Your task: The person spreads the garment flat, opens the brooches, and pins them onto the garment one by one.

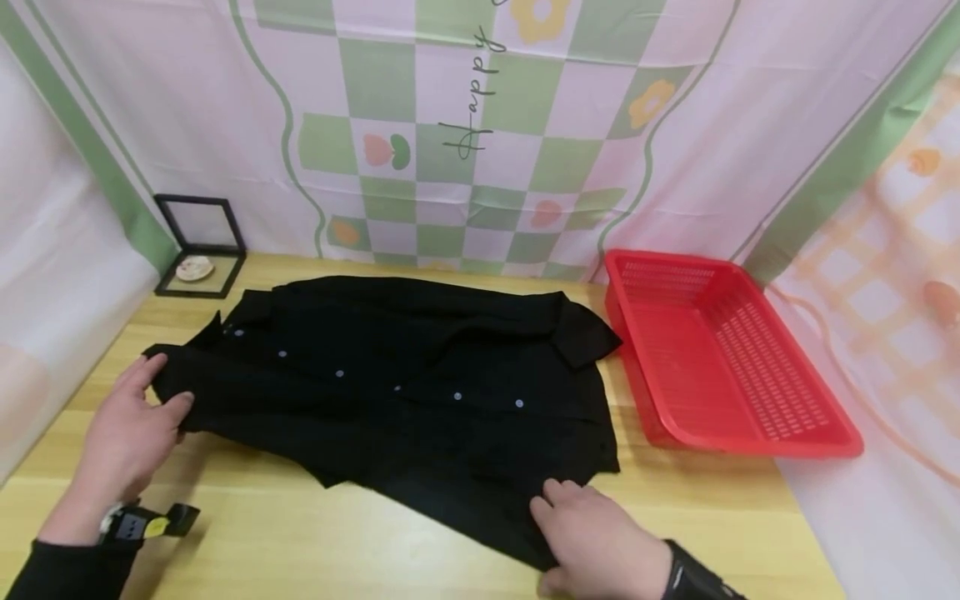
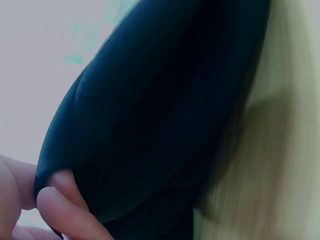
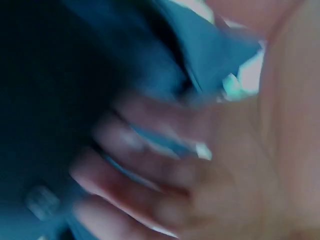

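Observation:
A black button-up shirt [image 1: 420, 358] lies spread sideways on the wooden table, with a row of pale buttons running across it. At its left end my left hand [image 1: 138, 425] pinches a cloth edge between thumb and fingers, holding it a little off the table. The left wrist view shows the fold of black cloth [image 2: 150, 110] hanging from those fingers. My right hand [image 1: 600, 537] grips the shirt's lower right corner near the table's front. In the right wrist view its fingers [image 3: 130, 175] curl over the cloth, blurred, beside one button [image 3: 43, 202].
A red plastic basket [image 1: 660, 400] with perforated sides stands right of the shirt, close to its pointed flap. At the back left is a black open frame [image 1: 201, 248] with a pale round item [image 1: 194, 267] in it. Patterned curtains [image 1: 450, 100] enclose the wooden table [image 1: 360, 542].

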`<state>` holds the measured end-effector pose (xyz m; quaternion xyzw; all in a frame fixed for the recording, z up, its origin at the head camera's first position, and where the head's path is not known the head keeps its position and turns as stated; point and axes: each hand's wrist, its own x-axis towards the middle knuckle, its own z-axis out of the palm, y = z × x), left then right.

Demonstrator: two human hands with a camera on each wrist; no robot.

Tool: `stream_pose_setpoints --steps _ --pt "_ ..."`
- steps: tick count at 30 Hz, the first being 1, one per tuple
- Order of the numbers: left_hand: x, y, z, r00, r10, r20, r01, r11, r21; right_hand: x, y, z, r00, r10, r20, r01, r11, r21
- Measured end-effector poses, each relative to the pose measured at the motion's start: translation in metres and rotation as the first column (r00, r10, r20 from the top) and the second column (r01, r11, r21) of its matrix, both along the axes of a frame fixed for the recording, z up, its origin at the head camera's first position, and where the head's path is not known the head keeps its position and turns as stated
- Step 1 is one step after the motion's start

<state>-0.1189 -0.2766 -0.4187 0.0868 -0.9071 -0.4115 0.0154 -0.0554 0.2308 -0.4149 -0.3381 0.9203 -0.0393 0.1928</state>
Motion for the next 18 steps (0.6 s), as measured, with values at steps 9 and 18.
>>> stream_pose_setpoints --steps 9,18 --pt "0.002 0.002 0.003 1.0 0.024 0.001 -0.024 0.999 0.04 -0.012 0.027 0.017 0.985 -0.072 -0.159 0.019 0.949 -0.314" --pt "0.002 0.0 0.006 1.0 0.03 0.004 -0.03 0.999 0.023 -0.02 0.062 0.039 0.934 -0.268 0.237 0.356 0.752 -0.555"
